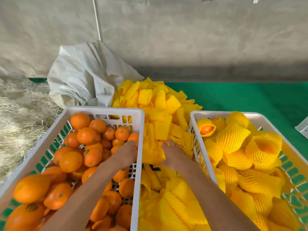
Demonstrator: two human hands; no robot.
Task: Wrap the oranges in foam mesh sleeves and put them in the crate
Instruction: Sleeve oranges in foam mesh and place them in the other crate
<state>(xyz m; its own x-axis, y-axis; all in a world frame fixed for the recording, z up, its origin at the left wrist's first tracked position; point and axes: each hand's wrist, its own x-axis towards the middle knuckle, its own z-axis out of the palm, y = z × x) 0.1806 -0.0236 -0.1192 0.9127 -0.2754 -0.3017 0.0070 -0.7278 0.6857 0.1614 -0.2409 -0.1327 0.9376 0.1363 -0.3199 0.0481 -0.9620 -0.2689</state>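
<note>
A white crate on the left holds many bare oranges. My left hand reaches into it, palm down, with the fingers curled over oranges by the crate's right wall; a grip is not visible. Between the two crates lies a heap of yellow foam mesh sleeves. My right hand rests on that heap with the thumb spread and the fingertips pushed in among the sleeves. A second white crate on the right holds several oranges wrapped in sleeves.
A crumpled white sack lies behind the left crate. Dry straw covers the ground at the left. A green mat spreads under and behind the right crate. A grey wall stands at the back.
</note>
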